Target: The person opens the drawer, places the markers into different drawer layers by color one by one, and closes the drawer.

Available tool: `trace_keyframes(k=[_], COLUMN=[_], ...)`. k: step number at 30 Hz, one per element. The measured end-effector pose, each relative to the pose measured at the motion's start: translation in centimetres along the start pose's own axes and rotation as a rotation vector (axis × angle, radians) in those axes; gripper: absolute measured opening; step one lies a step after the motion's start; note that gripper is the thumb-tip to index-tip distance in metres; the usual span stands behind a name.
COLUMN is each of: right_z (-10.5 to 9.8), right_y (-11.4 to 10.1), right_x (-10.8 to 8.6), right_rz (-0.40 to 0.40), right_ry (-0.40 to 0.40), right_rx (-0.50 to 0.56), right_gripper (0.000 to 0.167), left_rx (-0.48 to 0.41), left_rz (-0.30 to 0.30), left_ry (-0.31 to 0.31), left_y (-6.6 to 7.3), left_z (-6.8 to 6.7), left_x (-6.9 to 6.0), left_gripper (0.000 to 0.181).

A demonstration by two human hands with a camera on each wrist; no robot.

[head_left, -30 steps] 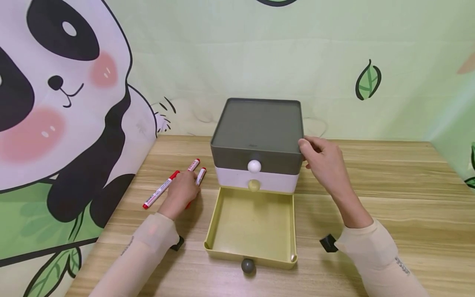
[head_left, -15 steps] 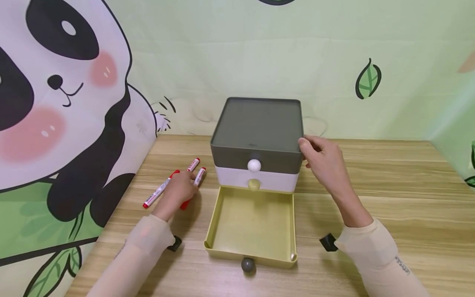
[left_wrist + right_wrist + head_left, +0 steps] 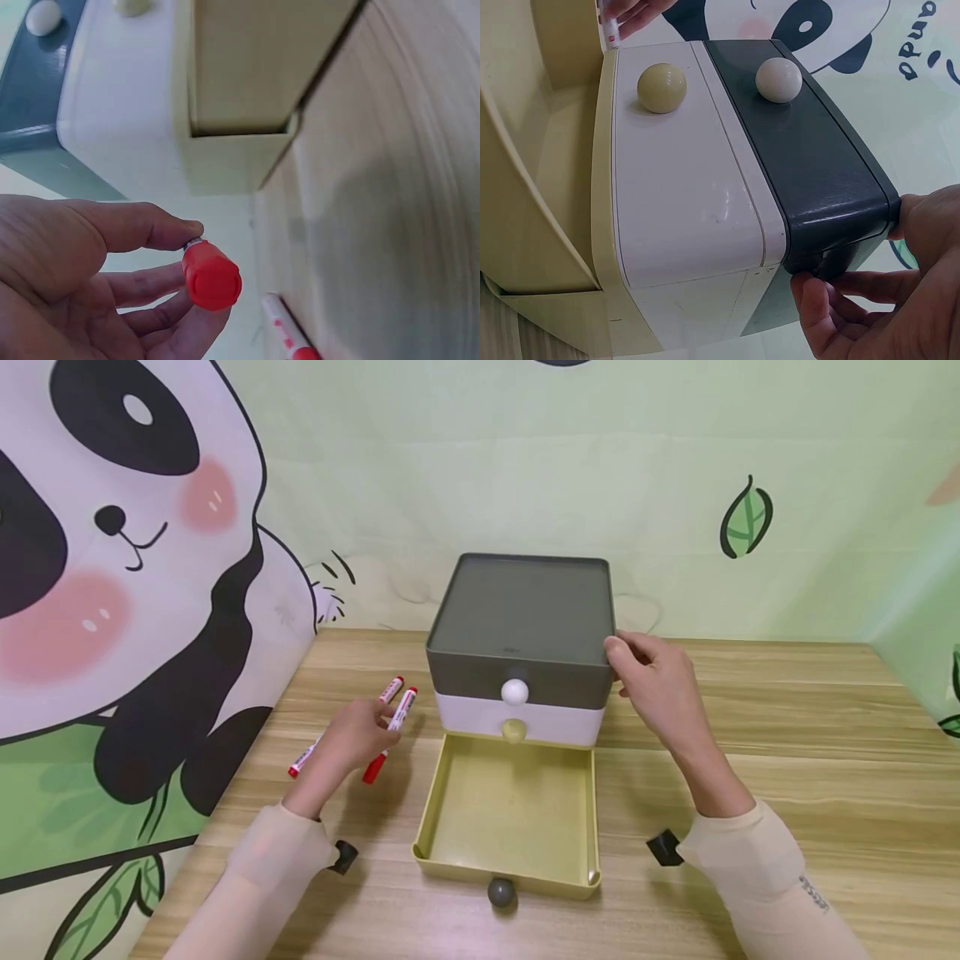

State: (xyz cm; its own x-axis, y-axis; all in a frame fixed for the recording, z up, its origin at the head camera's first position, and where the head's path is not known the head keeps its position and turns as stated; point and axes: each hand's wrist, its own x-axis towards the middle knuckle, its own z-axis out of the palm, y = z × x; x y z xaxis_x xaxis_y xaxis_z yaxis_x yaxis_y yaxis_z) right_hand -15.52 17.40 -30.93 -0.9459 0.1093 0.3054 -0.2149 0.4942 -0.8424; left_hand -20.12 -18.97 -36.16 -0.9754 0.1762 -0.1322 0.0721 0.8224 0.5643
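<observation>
My left hand (image 3: pixel 351 737) pinches a white marker (image 3: pixel 402 710) between thumb and fingers, a little above the table. In the left wrist view its red cap (image 3: pixel 212 279) points at the camera. Two more markers lie by that hand: one beyond it (image 3: pixel 391 690) and one partly hidden under the hand and wrist (image 3: pixel 303 760). A stacked drawer box (image 3: pixel 525 610) stands in the middle, dark grey on top, white below, yellow at the bottom. Its yellow drawer (image 3: pixel 513 810) is pulled out and bare inside. My right hand (image 3: pixel 662 687) grips the grey tier's front right corner.
The box stands on a wood-grain table (image 3: pixel 795 735) near a green backdrop (image 3: pixel 675 510) printed with a panda. The drawer's dark round knob (image 3: pixel 501 892) juts toward me. Black wrist-worn pieces hang inside both sleeves, one at the right wrist (image 3: pixel 664 848).
My left hand has lifted slightly and shifted left, raising the marker it pinches; more of the red cap shows now. The right hand stays at the box corner.
</observation>
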Motion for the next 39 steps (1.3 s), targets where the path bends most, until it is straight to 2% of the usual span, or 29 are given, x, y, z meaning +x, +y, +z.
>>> trace_keyframes(k=[7,19,29,33,39], right_z=[0.0,0.0,-0.1,-0.1,0.0], right_y=[0.0,0.0,0.1,0.0,0.1], right_x=[0.0,0.1,0.1,0.0,0.0], right_rz=[-0.002,-0.007,0.008,0.008,0.005], right_ry=[0.000,0.002,-0.006,-0.005,-0.003], right_rx=[0.007,0.002,0.002,0.001,0.002], right_gripper=[0.045,0.044,0.046,0.045,0.045], left_rx=[-0.056,-0.076,-0.126,-0.129,-0.123], left_rz=[-0.012,0.104,0.125,0.125,0.158], left_ry=[-0.018,0.000,-0.038,-0.041,-0.043], left_y=[1.5,2.8,4.1,4.5,5.1], left_z=[-1.1,-2.5,-2.5,-2.4,-2.2], left_x=[-1.5,-4.5,-6.4,-6.9,-7.7], left_gripper=[0.041,0.036,0.036,0.036,0.032])
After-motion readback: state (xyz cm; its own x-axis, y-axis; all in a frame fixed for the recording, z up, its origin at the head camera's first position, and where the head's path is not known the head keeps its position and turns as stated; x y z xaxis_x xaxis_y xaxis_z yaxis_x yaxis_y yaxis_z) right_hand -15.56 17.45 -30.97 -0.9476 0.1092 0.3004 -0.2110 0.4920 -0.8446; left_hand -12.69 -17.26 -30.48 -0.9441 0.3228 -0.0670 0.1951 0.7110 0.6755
